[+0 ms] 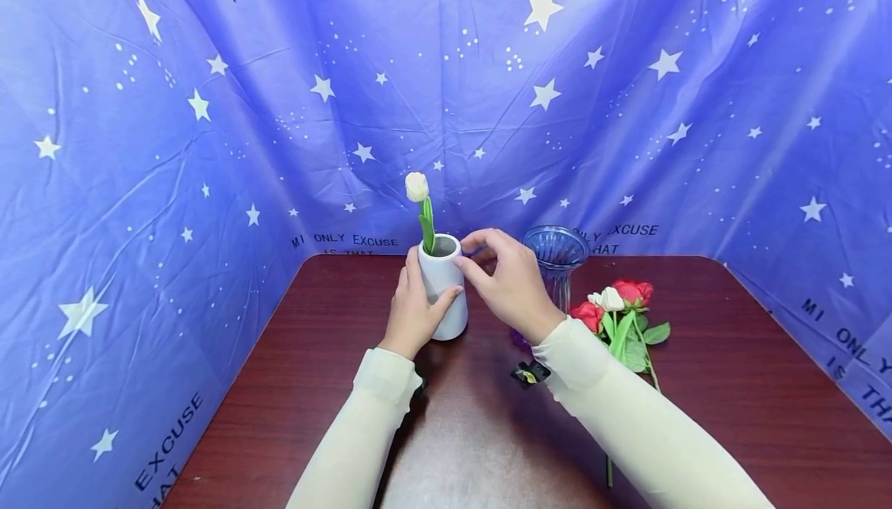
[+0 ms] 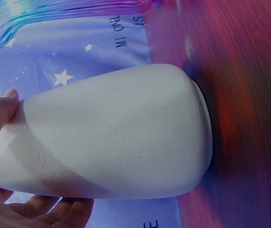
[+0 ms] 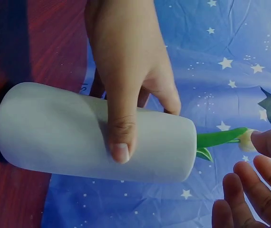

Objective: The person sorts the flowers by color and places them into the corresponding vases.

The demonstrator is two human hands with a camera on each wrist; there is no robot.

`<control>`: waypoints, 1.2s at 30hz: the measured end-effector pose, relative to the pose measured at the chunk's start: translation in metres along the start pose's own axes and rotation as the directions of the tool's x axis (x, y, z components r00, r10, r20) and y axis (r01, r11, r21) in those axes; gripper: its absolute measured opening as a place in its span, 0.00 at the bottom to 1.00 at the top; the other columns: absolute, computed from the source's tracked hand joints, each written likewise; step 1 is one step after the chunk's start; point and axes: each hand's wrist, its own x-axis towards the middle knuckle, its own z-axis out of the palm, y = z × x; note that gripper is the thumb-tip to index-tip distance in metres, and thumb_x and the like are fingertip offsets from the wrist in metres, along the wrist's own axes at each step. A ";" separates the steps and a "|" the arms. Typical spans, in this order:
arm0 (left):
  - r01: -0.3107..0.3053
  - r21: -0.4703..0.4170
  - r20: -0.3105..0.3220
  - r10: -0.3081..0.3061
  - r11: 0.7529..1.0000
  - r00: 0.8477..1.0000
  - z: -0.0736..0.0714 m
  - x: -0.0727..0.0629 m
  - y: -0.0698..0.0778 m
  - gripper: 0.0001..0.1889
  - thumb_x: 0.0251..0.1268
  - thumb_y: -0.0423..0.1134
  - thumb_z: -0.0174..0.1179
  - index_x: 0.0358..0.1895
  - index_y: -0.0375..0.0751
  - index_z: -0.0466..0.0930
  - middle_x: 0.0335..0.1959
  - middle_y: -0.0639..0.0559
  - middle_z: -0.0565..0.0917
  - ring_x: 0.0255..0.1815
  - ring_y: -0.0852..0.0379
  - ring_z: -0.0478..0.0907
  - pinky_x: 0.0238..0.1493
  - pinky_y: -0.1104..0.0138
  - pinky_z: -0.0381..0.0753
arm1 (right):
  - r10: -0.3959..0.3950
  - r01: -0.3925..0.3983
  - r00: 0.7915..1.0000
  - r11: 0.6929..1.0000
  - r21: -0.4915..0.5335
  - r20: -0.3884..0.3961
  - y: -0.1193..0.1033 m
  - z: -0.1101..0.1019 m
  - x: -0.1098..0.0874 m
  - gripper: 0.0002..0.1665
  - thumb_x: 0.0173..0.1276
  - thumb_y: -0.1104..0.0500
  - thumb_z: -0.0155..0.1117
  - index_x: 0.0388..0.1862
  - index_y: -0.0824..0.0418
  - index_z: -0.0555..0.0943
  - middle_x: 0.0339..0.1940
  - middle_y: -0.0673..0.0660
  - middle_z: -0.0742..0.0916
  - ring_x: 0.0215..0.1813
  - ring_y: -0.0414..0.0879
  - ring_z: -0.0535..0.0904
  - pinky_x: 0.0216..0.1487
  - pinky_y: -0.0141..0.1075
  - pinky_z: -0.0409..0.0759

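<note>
A white vase (image 1: 435, 276) stands on the table, and a single white tulip (image 1: 416, 187) with green leaves rises from its mouth. The left hand (image 1: 411, 309) grips the vase's upper body, its thumb (image 3: 122, 137) lying across the side in the right wrist view. In the left wrist view the vase (image 2: 121, 137) spans most of the frame, with fingers (image 2: 78, 211) wrapped around it. Beside the vase's rim, the right hand (image 1: 509, 280) has loosely bent fingers and holds nothing. The right wrist view shows this hand (image 3: 254, 190) near the tulip's bloom, its thumb overlapping the flower.
Behind the right hand stands a blue-to-purple glass vase (image 1: 555, 249), partly hidden. To its right lie red roses (image 1: 632, 292) and a white flower (image 1: 609, 299) with green stems. A blue star-patterned cloth (image 1: 446, 106) encloses the reddish-brown table (image 1: 725, 369) on the visible sides.
</note>
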 end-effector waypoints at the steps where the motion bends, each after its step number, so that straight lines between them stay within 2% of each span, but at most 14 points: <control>1: 0.002 -0.001 0.001 -0.002 1.000 1.000 0.000 0.000 0.000 0.53 0.61 0.60 0.72 0.82 0.51 0.48 0.59 0.40 0.76 0.49 0.37 0.83 0.50 0.44 0.83 | 0.000 0.000 1.000 1.000 0.002 -0.006 -0.001 -0.002 -0.001 0.12 0.68 0.56 0.74 0.48 0.57 0.85 0.44 0.50 0.88 0.40 0.42 0.88 0.43 0.41 0.87; 8: 0.014 -0.002 0.008 -0.014 1.000 1.000 0.000 0.000 0.003 0.52 0.61 0.58 0.73 0.81 0.51 0.49 0.58 0.40 0.76 0.49 0.37 0.83 0.51 0.44 0.83 | 0.002 -0.002 1.000 1.000 0.007 -0.017 0.001 -0.012 -0.014 0.11 0.68 0.55 0.75 0.47 0.55 0.85 0.43 0.50 0.89 0.41 0.42 0.87 0.44 0.42 0.86; 15: 0.028 -0.009 0.018 -0.028 1.000 0.999 0.000 0.000 0.002 0.52 0.62 0.59 0.72 0.82 0.51 0.48 0.59 0.40 0.75 0.50 0.38 0.82 0.52 0.44 0.83 | 0.015 -0.015 0.999 1.000 -0.010 -0.030 0.000 -0.023 -0.021 0.12 0.67 0.52 0.76 0.47 0.51 0.86 0.42 0.46 0.89 0.41 0.36 0.85 0.43 0.37 0.83; 22: 0.047 -0.016 0.025 -0.046 0.999 0.999 0.002 -0.003 0.002 0.52 0.62 0.59 0.72 0.82 0.53 0.48 0.60 0.41 0.75 0.51 0.40 0.82 0.53 0.44 0.83 | 0.038 -0.038 0.997 0.999 0.008 -0.064 -0.004 -0.036 -0.032 0.11 0.66 0.53 0.77 0.45 0.49 0.86 0.38 0.43 0.89 0.35 0.37 0.83 0.38 0.32 0.80; 30: 0.051 -0.015 0.047 -0.050 0.999 0.998 0.003 -0.005 0.002 0.52 0.63 0.59 0.71 0.82 0.52 0.47 0.62 0.41 0.74 0.54 0.40 0.81 0.55 0.45 0.82 | 0.077 -0.077 0.996 0.997 -0.006 -0.045 -0.005 -0.056 -0.048 0.10 0.65 0.52 0.77 0.43 0.48 0.87 0.37 0.41 0.88 0.34 0.39 0.82 0.36 0.30 0.79; 36: 0.038 -0.006 0.031 -0.038 0.999 0.999 -0.001 -0.001 0.004 0.53 0.63 0.59 0.72 0.82 0.52 0.47 0.61 0.41 0.74 0.52 0.39 0.82 0.54 0.44 0.83 | 0.102 -0.102 0.995 0.994 -0.030 -0.004 -0.005 -0.072 -0.054 0.09 0.66 0.52 0.77 0.43 0.47 0.86 0.38 0.41 0.88 0.33 0.39 0.83 0.36 0.30 0.80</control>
